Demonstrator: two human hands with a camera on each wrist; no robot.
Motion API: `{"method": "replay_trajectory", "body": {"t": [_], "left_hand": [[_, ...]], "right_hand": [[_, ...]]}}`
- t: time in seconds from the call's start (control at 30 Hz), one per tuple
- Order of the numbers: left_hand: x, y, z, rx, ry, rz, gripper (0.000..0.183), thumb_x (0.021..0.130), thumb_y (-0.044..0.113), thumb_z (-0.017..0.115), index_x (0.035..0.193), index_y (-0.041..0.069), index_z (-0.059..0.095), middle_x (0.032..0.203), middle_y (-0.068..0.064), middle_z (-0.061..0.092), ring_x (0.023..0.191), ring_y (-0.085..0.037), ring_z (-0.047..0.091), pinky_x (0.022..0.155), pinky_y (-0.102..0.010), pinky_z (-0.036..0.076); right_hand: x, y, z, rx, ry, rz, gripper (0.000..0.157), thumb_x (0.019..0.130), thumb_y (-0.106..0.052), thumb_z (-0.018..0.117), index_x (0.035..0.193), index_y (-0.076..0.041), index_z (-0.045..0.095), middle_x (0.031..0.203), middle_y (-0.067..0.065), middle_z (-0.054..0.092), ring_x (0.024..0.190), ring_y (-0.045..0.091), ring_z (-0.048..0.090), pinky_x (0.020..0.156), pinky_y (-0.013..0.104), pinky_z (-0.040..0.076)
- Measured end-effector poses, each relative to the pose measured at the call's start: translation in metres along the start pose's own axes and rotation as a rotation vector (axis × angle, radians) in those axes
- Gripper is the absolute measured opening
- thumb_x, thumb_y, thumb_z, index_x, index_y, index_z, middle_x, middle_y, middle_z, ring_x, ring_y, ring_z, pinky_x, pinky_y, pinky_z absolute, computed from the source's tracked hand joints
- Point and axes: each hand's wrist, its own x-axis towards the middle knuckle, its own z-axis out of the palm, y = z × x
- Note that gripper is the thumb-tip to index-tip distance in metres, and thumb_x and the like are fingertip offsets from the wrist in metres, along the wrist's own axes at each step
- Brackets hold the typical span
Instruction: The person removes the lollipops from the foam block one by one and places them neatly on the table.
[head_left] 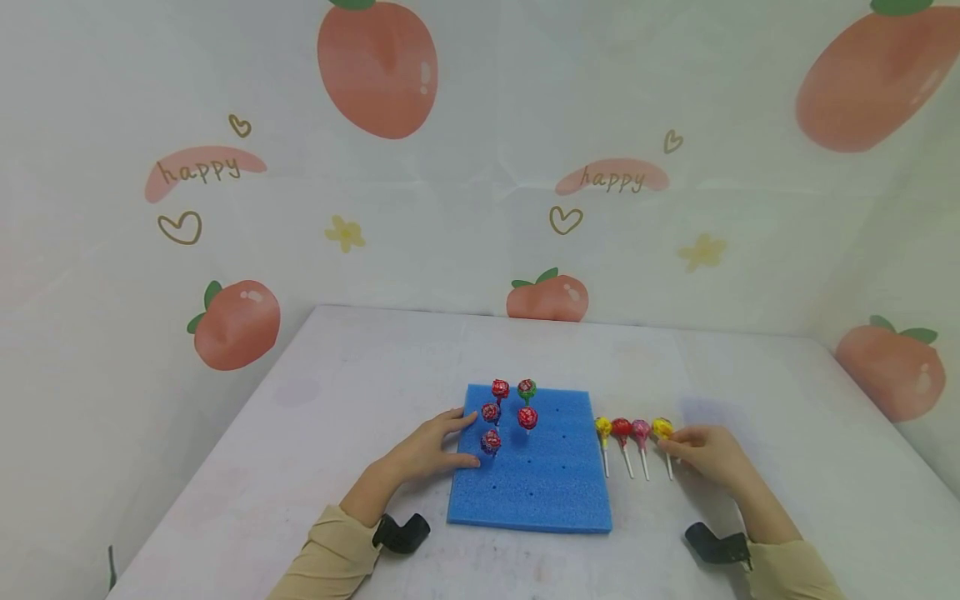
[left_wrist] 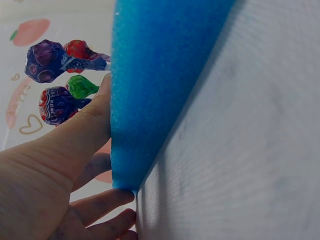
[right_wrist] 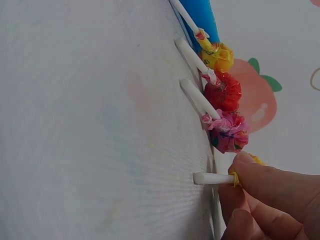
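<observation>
My left hand (head_left: pixel 423 450) rests at the left edge of a blue foam board (head_left: pixel 525 508), thumb over its top face and the other fingers along its side. Lollipops stand upright in the board's far left part: red ones (head_left: pixel 528 417), a green one (head_left: pixel 527 388) and purple-wrapped ones (left_wrist: pixel 45 62). To the right of the board, my right hand (head_left: pixel 708 452) pinches a yellow lollipop (head_left: pixel 662 427) just below its wrapped head; the white stick (right_wrist: pixel 212 178) sticks out from the fingers. Beside it lie a pink lollipop (right_wrist: pixel 229 131), a red lollipop (right_wrist: pixel 223 92) and another yellow lollipop (right_wrist: pixel 218 56).
Small holes (head_left: pixel 564 467) dot the board in rows. The white table (head_left: pixel 315 383) runs back to a wall cloth (head_left: pixel 450 217) printed with peaches. A black wrist mount (head_left: pixel 402 533) sits on the left wrist, and another black wrist mount (head_left: pixel 716 544) on the right.
</observation>
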Motion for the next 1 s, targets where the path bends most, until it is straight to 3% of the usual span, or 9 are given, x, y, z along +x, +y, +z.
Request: {"method": "replay_trajectory", "body": {"t": [0.37, 1.0], "left_hand": [[-0.0005, 0.0001, 0.0002, 0.004, -0.001, -0.005, 0.073, 0.081, 0.036, 0.071, 0.141, 0.009, 0.041, 0.149, -0.021, 0.033, 0.139, -0.041, 0.029, 0.11, -0.056, 0.029], [-0.002, 0.0036, 0.0, 0.005, -0.001, -0.032, 0.073, 0.081, 0.037, 0.071, 0.142, 0.011, 0.041, 0.15, -0.019, 0.032, 0.139, -0.04, 0.028, 0.11, -0.057, 0.029]], "right_hand": [[0.001, 0.0009, 0.001, -0.011, -0.007, 0.015, 0.042, 0.084, -0.031, 0.068, 0.098, 0.008, 0.067, 0.077, 0.004, 0.065, 0.067, 0.013, 0.049, 0.055, 0.024, 0.041], [0.001, -0.0028, 0.0005, -0.007, -0.004, 0.034, 0.043, 0.082, -0.031, 0.07, 0.098, 0.009, 0.065, 0.074, 0.003, 0.064, 0.067, 0.015, 0.05, 0.056, 0.026, 0.041]]}}
